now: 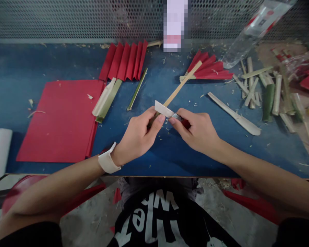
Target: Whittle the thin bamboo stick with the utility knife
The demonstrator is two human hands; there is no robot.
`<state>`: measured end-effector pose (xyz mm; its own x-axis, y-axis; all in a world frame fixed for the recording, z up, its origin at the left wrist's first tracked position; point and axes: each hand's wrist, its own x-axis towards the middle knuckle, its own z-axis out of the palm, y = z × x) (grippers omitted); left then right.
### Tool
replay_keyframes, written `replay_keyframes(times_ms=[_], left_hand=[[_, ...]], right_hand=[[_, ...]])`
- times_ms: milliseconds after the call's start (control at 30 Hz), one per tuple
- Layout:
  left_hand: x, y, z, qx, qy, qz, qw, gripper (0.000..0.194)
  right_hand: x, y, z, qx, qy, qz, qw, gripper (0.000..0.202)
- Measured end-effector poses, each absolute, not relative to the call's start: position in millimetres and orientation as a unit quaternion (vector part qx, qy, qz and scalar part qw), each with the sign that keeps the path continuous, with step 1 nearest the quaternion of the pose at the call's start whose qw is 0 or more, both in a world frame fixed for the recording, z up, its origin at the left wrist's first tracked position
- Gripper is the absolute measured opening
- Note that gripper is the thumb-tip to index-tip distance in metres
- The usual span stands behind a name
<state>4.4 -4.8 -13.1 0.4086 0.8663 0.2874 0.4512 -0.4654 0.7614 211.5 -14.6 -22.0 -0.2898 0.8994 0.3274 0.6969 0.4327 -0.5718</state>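
Observation:
My left hand (144, 128) is closed around the lower end of a bamboo strip (184, 84), which slants up and away to the right. In my right hand (197, 128) is a knife (163, 108); its pale, broad blade lies across the strip just above my left thumb. Most of the knife's handle is hidden in my fingers. Beyond the strip's far end sits a pleated red paper fan (208, 68) with a pale stick along its lower edge. To the left lies a thin green bamboo strip (137, 90).
Red paper sheets (58, 123) are stacked at left, beside split bamboo pieces (108, 99) and folded red paper (125, 61). A carved pale bamboo piece (234, 113), a heap of bamboo offcuts (269, 92) and a plastic bottle (252, 34) are at right. Shavings dot the blue table (185, 161).

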Motion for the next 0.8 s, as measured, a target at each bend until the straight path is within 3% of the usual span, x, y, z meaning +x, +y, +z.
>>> replay_keyframes(times_ms=[200, 500, 800], left_hand=[[4.5, -9.7, -10.1, 0.779, 0.409, 0.339, 0.334, 0.018], [3.9, -7.7, -12.5, 0.829, 0.392, 0.313, 0.245, 0.03], [2.5, -2.0, -20.9, 0.836, 0.39, 0.338, 0.187, 0.026]], right_hand=[[211.3, -14.0, -21.7, -0.498, -0.795, 0.18, 0.297, 0.036], [210.3, -14.4, -19.5, -0.489, -0.791, 0.214, 0.299, 0.039], [209.7, -14.8, -19.6, -0.502, -0.778, 0.231, 0.301, 0.042]])
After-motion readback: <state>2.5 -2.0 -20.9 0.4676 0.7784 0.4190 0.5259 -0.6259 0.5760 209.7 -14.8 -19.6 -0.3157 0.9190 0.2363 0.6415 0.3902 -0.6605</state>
